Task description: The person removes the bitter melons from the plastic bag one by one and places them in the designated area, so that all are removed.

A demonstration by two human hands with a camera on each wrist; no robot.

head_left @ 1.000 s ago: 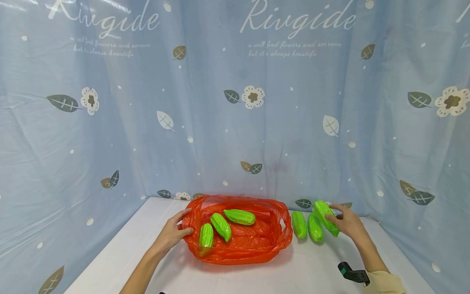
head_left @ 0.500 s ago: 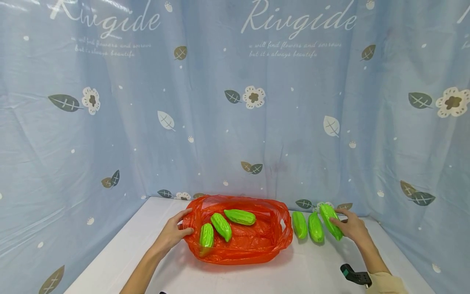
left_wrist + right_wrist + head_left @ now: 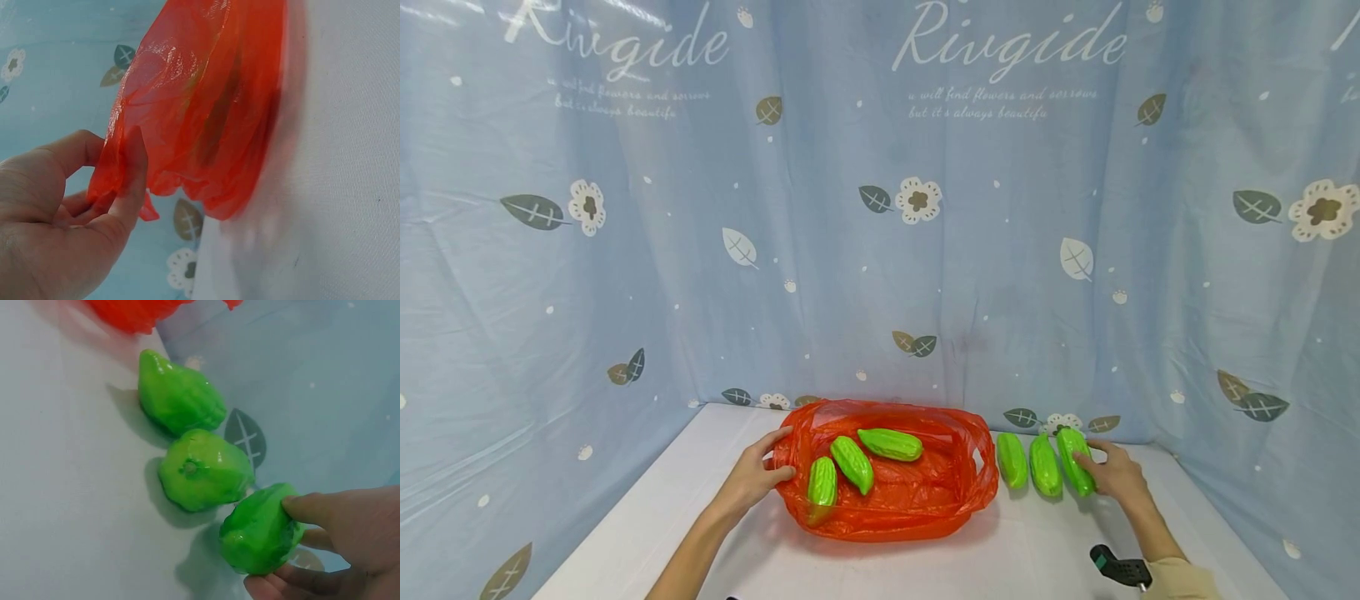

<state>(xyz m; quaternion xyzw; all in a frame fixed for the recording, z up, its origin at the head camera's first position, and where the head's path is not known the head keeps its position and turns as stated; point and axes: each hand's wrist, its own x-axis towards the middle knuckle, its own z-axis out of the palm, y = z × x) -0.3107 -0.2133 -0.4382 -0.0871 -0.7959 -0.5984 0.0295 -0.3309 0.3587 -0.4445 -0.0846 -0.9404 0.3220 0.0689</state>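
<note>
A red plastic bag (image 3: 917, 529) stands wide open on the table, with three green bitter melons inside, one of them a melon (image 3: 890, 444) lying crosswise toward the back. My left hand (image 3: 748, 475) pinches the bag's left end, thumb and fingers on either side of the thin film in the left wrist view. Right of the bag, my right hand (image 3: 1116, 473) grips a bitter melon (image 3: 259, 531) by its side, thumb on top and fingers beneath. This melon is close beside another melon (image 3: 1046, 467), and a further melon (image 3: 1012, 461) lies nearest the bag.
The white table (image 3: 1000, 558) ends at a blue printed curtain (image 3: 970, 250) behind and at both sides. A black device (image 3: 1120, 568) sits by the right wrist, near the beige sleeve (image 3: 1180, 579).
My right hand has moved right and down with its bitter melon, from overlapping the middle melon to a spot beside it at the row's right end. The left hand and bag stay put.
</note>
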